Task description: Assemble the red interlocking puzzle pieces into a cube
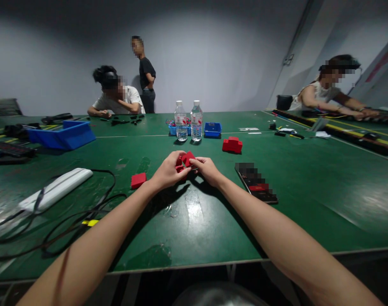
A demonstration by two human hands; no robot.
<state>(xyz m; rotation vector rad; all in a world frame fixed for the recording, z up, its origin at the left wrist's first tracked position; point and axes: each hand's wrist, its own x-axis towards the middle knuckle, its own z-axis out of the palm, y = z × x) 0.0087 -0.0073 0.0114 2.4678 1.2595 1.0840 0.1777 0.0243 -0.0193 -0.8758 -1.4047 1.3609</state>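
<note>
Both my hands meet above the middle of the green table (308, 204). My left hand (167, 172) and my right hand (207, 169) are closed around a small red plastic part (186, 160), gripping it from each side with fingers curled. Part of it is hidden by my fingers. A loose red block (138, 180) lies on the table just left of my left hand. A larger red piece (232, 145) sits farther back to the right.
A phone (256, 182) lies right of my right hand. Two water bottles (188, 121) and small blue bins (212, 129) stand behind. A big blue bin (64, 134), a white power strip (55, 189) and black cables (53, 229) sit left. Three other people are at the far side.
</note>
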